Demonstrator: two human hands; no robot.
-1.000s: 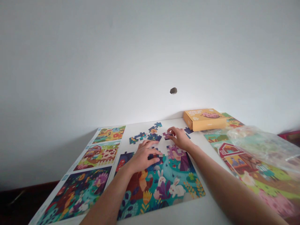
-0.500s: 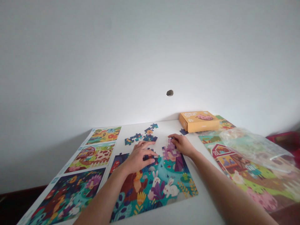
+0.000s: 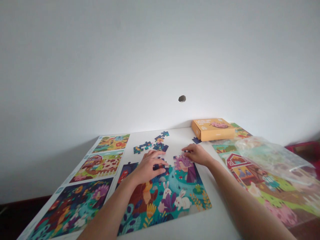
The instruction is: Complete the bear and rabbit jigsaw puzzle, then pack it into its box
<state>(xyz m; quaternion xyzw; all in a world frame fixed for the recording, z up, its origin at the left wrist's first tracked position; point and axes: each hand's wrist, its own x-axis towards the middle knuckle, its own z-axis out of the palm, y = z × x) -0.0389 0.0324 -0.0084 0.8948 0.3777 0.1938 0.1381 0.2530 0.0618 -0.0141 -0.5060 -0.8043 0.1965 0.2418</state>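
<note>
The left hand (image 3: pixel 150 166) lies spread on dark pieces at the far edge of the unfinished jigsaw puzzle (image 3: pixel 165 200). The right hand (image 3: pixel 197 154), fingers loosely curled, sits just beside purple pieces (image 3: pixel 182 162); any pinch cannot be told. Open white table (image 3: pixel 180 138) separates them from loose pieces (image 3: pixel 150 145) lying in a slanting line toward the far edge.
</note>
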